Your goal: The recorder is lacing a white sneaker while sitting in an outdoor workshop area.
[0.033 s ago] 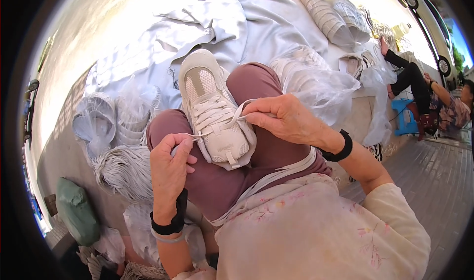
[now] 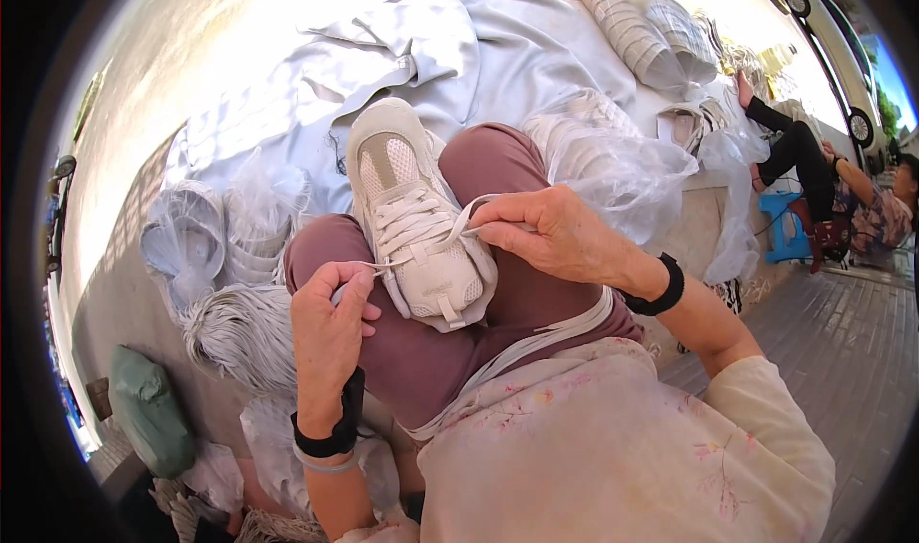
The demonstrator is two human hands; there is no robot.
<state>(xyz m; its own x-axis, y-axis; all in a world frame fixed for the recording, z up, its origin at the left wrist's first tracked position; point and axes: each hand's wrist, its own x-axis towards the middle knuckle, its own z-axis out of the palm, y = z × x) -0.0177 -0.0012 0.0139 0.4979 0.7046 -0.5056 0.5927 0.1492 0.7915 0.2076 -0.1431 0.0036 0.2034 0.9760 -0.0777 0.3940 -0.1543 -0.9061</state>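
Note:
A cream sneaker [image 2: 391,175] with mesh panels rests between my knees, its toe pointing away from me. Pale laces [image 2: 414,218] criss-cross its front below the tongue [image 2: 438,280]. At the shoe's left side, my left hand [image 2: 330,318] pinches one lace end between thumb and finger and draws it sideways. My right hand [image 2: 550,227] grips the other end on the right, where the lace forms a loop above the fingers. Both lengths run from the upper eyelets. A bunch of loose laces [image 2: 536,342] lies across my lap.
Left of my knee are bagged shoe parts [image 2: 182,227] and a thick bundle of laces [image 2: 239,332]. A grey-blue cloth [image 2: 517,55] spreads ahead, with plastic-wrapped stacks [image 2: 632,31] at its far right. A green bag [image 2: 148,409] stands lower left. Another person sits beside a blue stool [image 2: 787,227].

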